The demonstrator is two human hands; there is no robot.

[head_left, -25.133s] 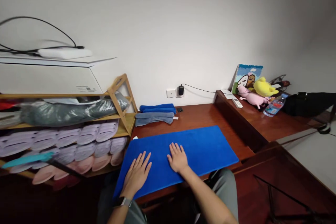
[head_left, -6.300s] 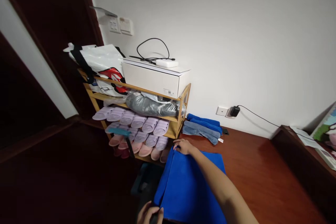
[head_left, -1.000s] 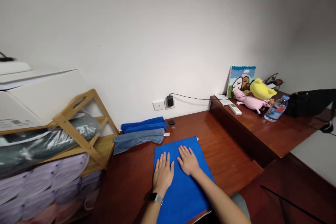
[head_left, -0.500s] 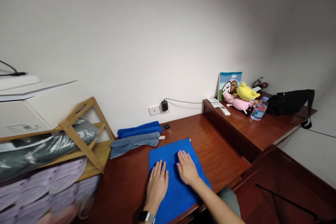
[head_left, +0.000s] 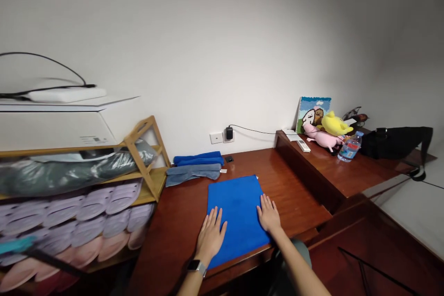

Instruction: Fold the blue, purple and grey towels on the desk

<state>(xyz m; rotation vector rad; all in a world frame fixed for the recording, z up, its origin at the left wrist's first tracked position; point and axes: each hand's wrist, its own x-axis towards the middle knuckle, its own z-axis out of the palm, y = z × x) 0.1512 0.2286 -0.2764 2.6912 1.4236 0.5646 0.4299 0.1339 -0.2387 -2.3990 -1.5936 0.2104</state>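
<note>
A bright blue cloth (head_left: 239, 217) lies spread flat on the reddish-brown desk (head_left: 291, 185). My left hand (head_left: 211, 235) rests open, palm down, over the cloth's left edge, with a watch on the wrist. On the cloth's right edge lies my right hand (head_left: 268, 213), also palm down with its fingers extended. Behind the cloth, against the wall, are a folded blue cloth (head_left: 197, 159) and a folded grey-blue cloth (head_left: 193, 173).
On the raised desk section at right are a remote (head_left: 303, 146), plush toys (head_left: 336, 125), a bottle (head_left: 350, 147) and a black bag (head_left: 395, 142). A wooden rack (head_left: 147, 162) with slippers stands left. A plug (head_left: 229, 133) sits in the wall socket.
My right hand has moved right to the cloth's edge, and my left hand is at the left edge. The blue cloth lies squarer on the desk. The view has shifted left, showing more of the rack.
</note>
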